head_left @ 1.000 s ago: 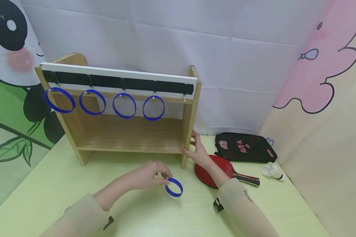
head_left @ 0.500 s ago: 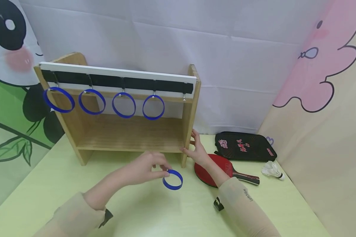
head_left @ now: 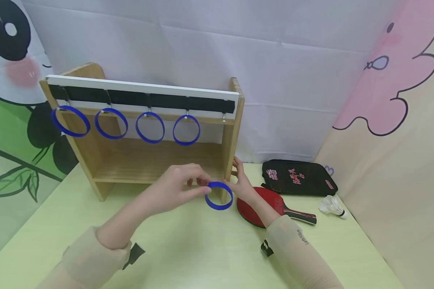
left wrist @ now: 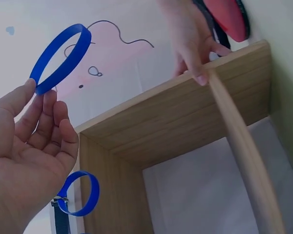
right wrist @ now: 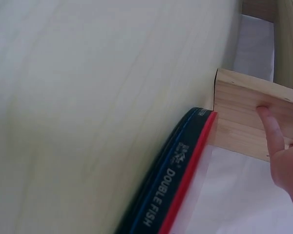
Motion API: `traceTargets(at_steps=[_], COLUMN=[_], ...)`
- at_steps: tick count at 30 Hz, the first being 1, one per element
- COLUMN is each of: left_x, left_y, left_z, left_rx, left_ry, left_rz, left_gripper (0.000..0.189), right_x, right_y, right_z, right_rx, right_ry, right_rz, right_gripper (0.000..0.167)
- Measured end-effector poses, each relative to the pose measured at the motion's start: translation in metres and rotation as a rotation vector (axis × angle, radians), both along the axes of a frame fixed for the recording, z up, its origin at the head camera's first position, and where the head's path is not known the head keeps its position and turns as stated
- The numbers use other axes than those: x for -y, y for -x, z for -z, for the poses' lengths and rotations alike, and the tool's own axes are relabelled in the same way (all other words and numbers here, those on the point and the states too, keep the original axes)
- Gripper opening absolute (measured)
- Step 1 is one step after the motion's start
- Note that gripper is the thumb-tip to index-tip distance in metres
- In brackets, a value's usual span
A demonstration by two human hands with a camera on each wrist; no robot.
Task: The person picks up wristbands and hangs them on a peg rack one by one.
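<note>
My left hand pinches a thin blue ring by its left rim, between thumb and fingertips. In the left wrist view this ring is tilted up, apart from the wooden shelf. My right hand holds the right side panel of the wooden shelf, its thumb over the front edge and fingers on the outer face. Along the shelf's top, a white rail with a black strip carries several small hooks. Several blue rings hang there, and the rightmost hook bears none.
A red table tennis bat lies beneath my right forearm. Behind it is a black bat case, with a shuttlecock to the right. Cloth with cartoon figures covers the walls behind the pale table.
My left hand has lifted the blue ring upward and slightly right, closer to the shelf's right side. The right hand has stayed at the side panel.
</note>
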State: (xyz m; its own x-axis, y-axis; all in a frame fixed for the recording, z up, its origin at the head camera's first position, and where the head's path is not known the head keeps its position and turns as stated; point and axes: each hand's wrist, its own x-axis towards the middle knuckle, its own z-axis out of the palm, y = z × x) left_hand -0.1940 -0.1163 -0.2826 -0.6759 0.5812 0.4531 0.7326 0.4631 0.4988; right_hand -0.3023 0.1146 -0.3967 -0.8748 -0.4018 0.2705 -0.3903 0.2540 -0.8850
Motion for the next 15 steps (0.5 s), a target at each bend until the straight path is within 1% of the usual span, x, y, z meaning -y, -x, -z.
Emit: traceTargets(at_steps=[3, 6, 9, 12, 13, 15], left_x=[-0.004, -0.008, -0.012, -0.015, -0.016, -0.018], left_y=[0.000, -0.001, -0.001, 0.001, 0.002, 0.005], left_z=[-0.007, -0.014, -0.020, -0.025, -0.027, -0.029], left_rx=[-0.041, -0.040, 0.007, 0.063, 0.077, 0.092], left_ry=[-0.075, -0.162, -0.264, -0.366, -0.395, -0.454], left_rz=[-0.024, -0.064, -0.108, -0.145, -0.160, -0.188], left_gripper=[0.015, 0.015, 0.017, 0.018, 0.018, 0.020], right_x=[0.001, 0.002, 0.002, 0.002, 0.002, 0.002], right_y=[-0.001, 0.000, 0.001, 0.000, 0.000, -0.001], right_z=[-0.002, -0.001, 0.001, 0.002, 0.001, 0.000], right_rx=[-0.001, 0.031, 0.057, 0.042, 0.019, 0.005], right_ry=[-0.008, 0.008, 0.029, 0.032, 0.025, 0.010], right_rz=[-0.003, -0.001, 0.012, 0.025, 0.034, 0.044], right_gripper=[0.085, 0.086, 0.085, 0.084, 0.084, 0.083])
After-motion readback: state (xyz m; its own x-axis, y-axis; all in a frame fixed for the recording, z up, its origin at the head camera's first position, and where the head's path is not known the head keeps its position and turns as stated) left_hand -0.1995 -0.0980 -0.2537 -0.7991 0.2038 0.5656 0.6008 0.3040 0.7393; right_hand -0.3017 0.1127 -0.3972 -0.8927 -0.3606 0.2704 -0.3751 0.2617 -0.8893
